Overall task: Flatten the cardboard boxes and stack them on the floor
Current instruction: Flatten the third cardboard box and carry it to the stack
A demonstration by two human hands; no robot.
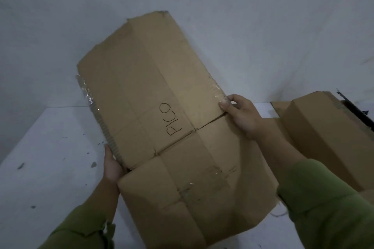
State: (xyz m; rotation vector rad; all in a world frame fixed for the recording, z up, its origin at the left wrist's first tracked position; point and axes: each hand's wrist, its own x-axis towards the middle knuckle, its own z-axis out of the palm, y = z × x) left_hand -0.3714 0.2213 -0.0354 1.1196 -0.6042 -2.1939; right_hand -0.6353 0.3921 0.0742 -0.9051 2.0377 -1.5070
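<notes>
- Flattened cardboard box [162,107], "PICO" handwritten on it, is held up in front of the person, tilted, top end leaning twd the white wall [263,26], bottom end near the body. Already collapsed flat; creases + clear tape scraps along both long edges.
- Left hand [112,168] grips the box's left edge low down, palm against the edge, fingers hidden behind the board – looks like a wrap-round hold but fingertips can't be seen.
- Right hand [240,115] pinches the right edge abt mid-height, thumb on the front face, fingers curled behind.
- Both arms in green sleeves [327,204].
- Step in hand, prob: carry the flat sheet over & lay it on the stack.
- To do it well: keep both edge grips level so the sheet doesn't fold at the centre crease; lower flat side down, not edge first; square it w/ whatever lies under it; press the flaps so they don't spring up.
- Risk: the torn top corner + loose tape may snag.
- To the right, on the white floor [50,157], more cardboard: an unflattened box [323,127] resting on other brown board, just beside the held sheet. Likely next to do.
- Floor has dark specks; a dark strip shows at far right, can't tell what.
</notes>
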